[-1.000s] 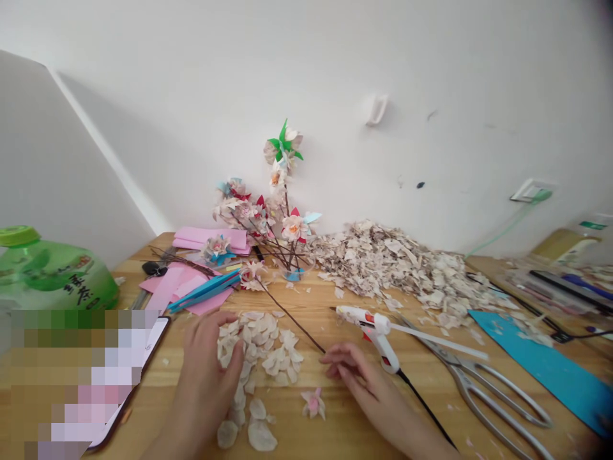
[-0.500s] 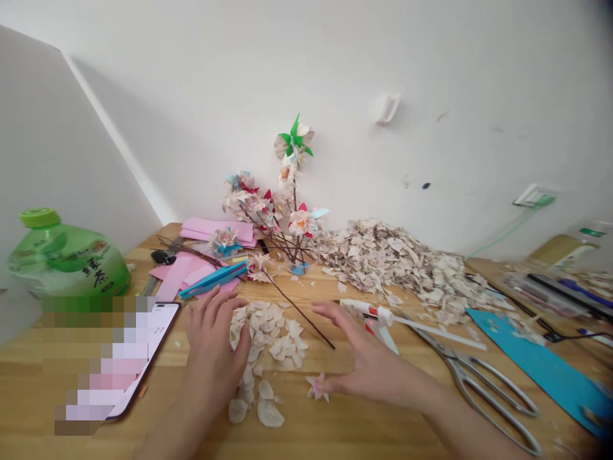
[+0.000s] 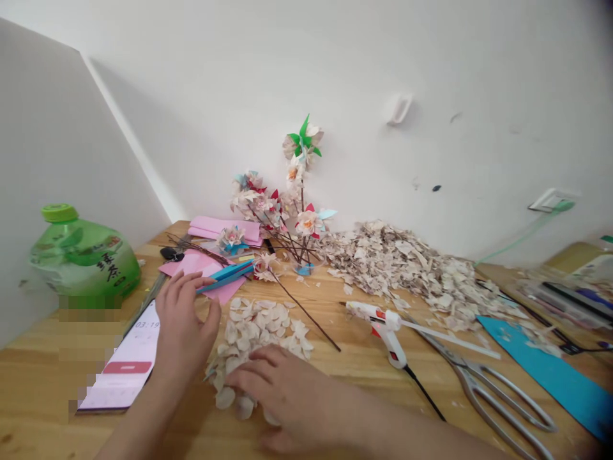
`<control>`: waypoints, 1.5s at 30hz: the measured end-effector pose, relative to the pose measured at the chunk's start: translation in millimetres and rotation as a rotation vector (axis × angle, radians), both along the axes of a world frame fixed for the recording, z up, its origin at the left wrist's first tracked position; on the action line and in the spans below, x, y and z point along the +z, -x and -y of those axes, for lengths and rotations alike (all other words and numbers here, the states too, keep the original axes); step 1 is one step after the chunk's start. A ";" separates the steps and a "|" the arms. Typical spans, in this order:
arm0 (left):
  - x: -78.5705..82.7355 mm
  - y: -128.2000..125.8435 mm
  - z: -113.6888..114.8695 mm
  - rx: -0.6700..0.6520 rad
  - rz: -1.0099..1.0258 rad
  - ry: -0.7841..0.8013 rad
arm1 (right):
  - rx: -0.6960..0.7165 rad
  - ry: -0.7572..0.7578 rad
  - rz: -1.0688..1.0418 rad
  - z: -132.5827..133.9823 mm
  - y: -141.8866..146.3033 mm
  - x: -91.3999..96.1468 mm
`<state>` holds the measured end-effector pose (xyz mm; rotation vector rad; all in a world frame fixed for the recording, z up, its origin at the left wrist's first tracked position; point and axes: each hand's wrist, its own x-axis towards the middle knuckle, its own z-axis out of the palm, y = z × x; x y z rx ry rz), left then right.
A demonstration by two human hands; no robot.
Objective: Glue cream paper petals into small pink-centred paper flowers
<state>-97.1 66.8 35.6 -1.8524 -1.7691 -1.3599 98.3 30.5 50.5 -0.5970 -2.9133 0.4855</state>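
A small heap of pale cut petals lies on the wooden table in front of me. My right hand rests flat over the near edge of that heap, fingers stretched out to the left. My left hand stands open on the heap's left side, fingers spread, between the petals and a phone. A thin dark stem with a paper flower at its far end lies just right of the petals.
A white glue gun and large metal scissors lie to the right. A big pile of paper scraps, a paper flower bouquet, pink paper, a blue sheet and a green bottle stand around.
My right hand has crossed left from beside the glue gun onto the near edge of the petals, covering the small pink flower. My left hand has shifted left toward the phone.
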 end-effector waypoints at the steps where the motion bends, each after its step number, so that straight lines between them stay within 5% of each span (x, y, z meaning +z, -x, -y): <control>1: -1.8 1.5 -1.4 0.002 0.009 0.010 | 0.019 -0.028 0.021 -3.5 4.9 -0.8; 6: -5.6 -0.1 -2.1 -0.030 0.037 0.062 | -0.123 -0.117 0.151 -34.2 6.5 0.5; 12: 2.6 -1.6 2.8 -0.076 0.149 0.158 | -0.358 0.060 0.040 -64.7 -17.9 1.8; 17: -0.7 -4.1 4.1 -0.197 0.252 0.397 | -0.413 0.133 -0.039 -69.1 -14.0 -6.1; 23: -5.8 -12.3 5.8 -0.315 0.423 0.694 | -0.401 0.399 -0.131 -75.2 -6.3 -8.3; 29: 3.2 -18.6 10.3 -0.422 0.668 0.855 | -0.564 0.509 -0.255 -93.6 -12.0 -14.5; 36: 8.4 -16.3 9.4 -0.341 0.688 0.748 | -0.591 0.457 -0.326 -87.6 -13.0 -22.2; 45: 10.5 -29.0 19.3 -0.465 0.533 0.840 | -0.532 0.638 -0.339 -77.5 -9.3 -10.3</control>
